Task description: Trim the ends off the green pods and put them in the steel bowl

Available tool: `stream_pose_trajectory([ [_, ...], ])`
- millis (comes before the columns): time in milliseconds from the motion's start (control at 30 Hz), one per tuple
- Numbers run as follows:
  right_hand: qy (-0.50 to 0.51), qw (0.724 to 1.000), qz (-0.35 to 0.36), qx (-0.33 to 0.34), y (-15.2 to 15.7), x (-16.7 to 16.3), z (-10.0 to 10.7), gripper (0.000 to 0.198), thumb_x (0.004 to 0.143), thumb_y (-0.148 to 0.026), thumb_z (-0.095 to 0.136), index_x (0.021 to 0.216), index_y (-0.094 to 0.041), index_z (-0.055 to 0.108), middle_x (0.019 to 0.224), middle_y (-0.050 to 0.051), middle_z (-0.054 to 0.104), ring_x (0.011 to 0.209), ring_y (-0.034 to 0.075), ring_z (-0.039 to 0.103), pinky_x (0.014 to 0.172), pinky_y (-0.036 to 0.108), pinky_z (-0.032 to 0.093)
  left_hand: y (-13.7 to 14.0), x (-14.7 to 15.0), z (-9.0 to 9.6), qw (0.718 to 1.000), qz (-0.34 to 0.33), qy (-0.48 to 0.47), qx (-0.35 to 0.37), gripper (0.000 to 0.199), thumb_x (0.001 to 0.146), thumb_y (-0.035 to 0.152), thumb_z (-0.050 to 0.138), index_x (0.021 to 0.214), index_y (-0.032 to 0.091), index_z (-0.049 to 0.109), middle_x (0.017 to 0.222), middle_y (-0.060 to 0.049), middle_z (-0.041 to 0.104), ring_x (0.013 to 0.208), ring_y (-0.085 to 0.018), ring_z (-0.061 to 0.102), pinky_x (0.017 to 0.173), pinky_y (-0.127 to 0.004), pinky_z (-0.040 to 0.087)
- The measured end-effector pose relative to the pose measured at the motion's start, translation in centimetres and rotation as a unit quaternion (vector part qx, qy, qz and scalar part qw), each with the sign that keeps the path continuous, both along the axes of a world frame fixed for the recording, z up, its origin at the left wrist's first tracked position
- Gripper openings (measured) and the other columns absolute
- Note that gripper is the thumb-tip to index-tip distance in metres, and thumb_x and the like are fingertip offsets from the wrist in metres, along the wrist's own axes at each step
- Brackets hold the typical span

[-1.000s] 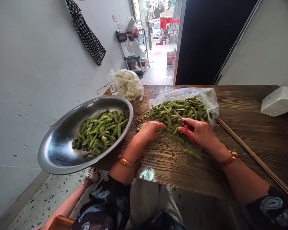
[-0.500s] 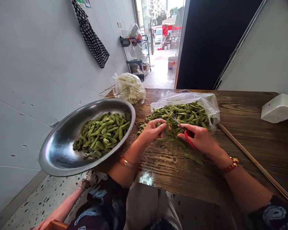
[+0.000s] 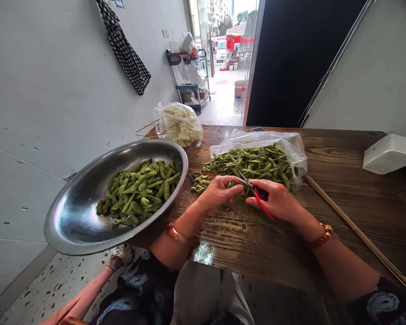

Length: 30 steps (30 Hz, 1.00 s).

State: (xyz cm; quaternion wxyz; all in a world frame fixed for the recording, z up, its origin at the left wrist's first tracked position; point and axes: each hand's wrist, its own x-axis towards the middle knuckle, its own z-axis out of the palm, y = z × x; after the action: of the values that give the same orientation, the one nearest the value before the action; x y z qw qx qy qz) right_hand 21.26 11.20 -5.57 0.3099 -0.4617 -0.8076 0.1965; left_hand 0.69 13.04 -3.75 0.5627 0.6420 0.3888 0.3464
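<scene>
Left hand: your left hand (image 3: 221, 190) is nearly closed, thumb and fingers pinched together around a green pod (image 3: 230, 184) that is mostly hidden by them.
Right hand: your right hand (image 3: 275, 198) is curled around the red handles of a pair of scissors (image 3: 264, 206), the blades pointing to the left hand and appearing slightly parted.
Blades and pod: the tips are right beside your left fingers; you cannot tell from this angle whether they touch the pod.
Loose pods: a heap of green pods (image 3: 253, 158) lies just beyond both hands, partly inside a clear plastic bag (image 3: 296, 144) open toward you.
Bowl: to your left, a wide metal bowl (image 3: 72, 221) holds more pods (image 3: 138, 189) and juts past the table's edge.
Table: dark, grained wood (image 3: 219, 243), shiny near you.
Around the table: thin sticks (image 3: 355, 230) lie slantwise on your right, a white box (image 3: 389, 153) near the right end, and a bagged pale vegetable (image 3: 181, 124) behind the bowl.
Lower left: another person's bare limb (image 3: 96, 284) above a speckled floor.
Background: a checked cloth (image 3: 125, 49) on the wall, a cart (image 3: 192, 83) and a bright doorway.
</scene>
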Motion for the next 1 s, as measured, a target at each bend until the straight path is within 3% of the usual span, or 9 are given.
stream_pose_trajectory([
  [500,-0.007,0.999,0.026,-0.032,0.0,0.0,0.5,0.042,0.084,-0.047,0.06,0.109,-0.015,0.07,0.069,0.001,0.063,0.059,0.012,0.051,0.059,0.024,0.041,0.2,-0.1,-0.4,1.0,0.006,0.001,-0.005,0.035,0.076,0.042,0.068,0.089,0.009,0.069,0.068,-0.003,0.063,0.045,-0.004,0.041,0.043,-0.018,0.03],
  [733,0.019,0.999,-0.045,-0.018,0.4,0.2,-0.1,0.044,0.081,-0.048,0.063,0.111,-0.016,0.07,0.066,0.0,0.064,0.057,0.013,0.052,0.056,0.024,0.041,0.8,-0.3,-0.9,0.985,0.099,-0.117,-0.074,0.035,0.069,0.039,0.076,0.088,0.012,0.065,0.051,0.006,0.048,0.042,-0.003,0.038,0.04,-0.016,0.024],
  [867,0.024,0.999,-0.045,0.003,0.4,0.2,-0.2,0.043,0.081,-0.047,0.064,0.113,-0.018,0.069,0.071,0.001,0.065,0.058,0.013,0.054,0.057,0.025,0.043,1.1,-0.4,-0.7,0.963,0.135,-0.201,-0.118,0.035,0.065,0.035,0.079,0.084,0.014,0.06,0.058,0.005,0.055,0.042,-0.004,0.043,0.037,-0.016,0.026],
  [1000,0.022,0.999,-0.03,0.015,0.4,0.1,-0.5,0.044,0.08,-0.046,0.065,0.115,-0.019,0.067,0.078,0.002,0.066,0.063,0.015,0.056,0.061,0.026,0.047,1.0,-0.4,-0.5,0.953,0.138,-0.225,-0.149,0.037,0.062,0.033,0.081,0.085,0.014,0.058,0.066,0.002,0.06,0.044,-0.004,0.047,0.036,-0.015,0.028],
])
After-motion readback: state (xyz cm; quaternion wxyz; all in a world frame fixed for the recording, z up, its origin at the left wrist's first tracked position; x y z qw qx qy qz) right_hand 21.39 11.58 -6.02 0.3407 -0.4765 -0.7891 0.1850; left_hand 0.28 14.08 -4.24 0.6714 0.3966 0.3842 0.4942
